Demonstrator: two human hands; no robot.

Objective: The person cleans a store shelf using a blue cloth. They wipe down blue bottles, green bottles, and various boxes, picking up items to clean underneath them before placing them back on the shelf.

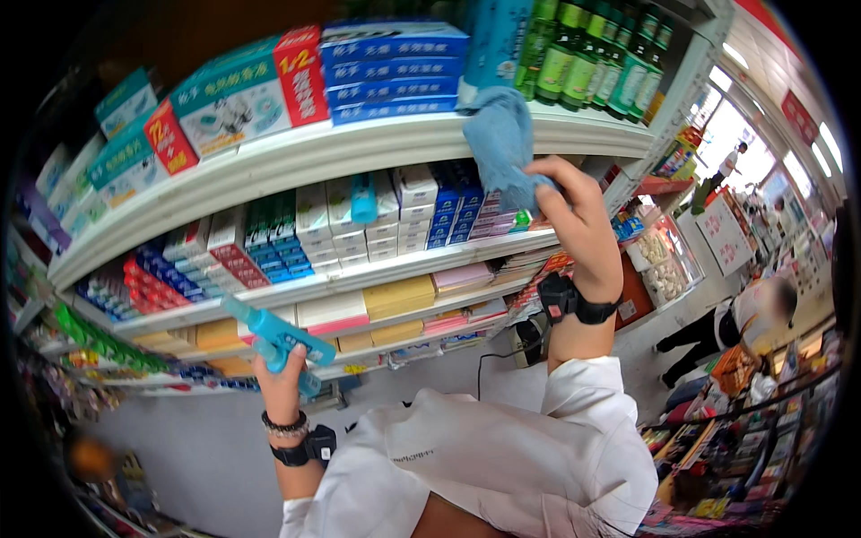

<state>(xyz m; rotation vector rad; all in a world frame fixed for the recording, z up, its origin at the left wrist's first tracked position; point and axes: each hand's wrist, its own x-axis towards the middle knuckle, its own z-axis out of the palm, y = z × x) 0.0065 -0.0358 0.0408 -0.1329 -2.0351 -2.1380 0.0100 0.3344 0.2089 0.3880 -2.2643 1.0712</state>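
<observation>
My left hand is closed around several small teal bottles, held in front of the lower shelves. My right hand pinches one end of a blue cloth; the cloth's far end lies on the upper shelf edge. Right behind the cloth stand tall teal containers and green glass bottles. To their left are stacked blue boxes. A single teal bottle is at the front of the middle shelf, before white boxes.
Teal and red boxes fill the upper shelf's left part. Toothpaste-like cartons line the middle shelf, with paper stacks below. A metal shelf post rises at the right. Farther right, a person is near piled goods.
</observation>
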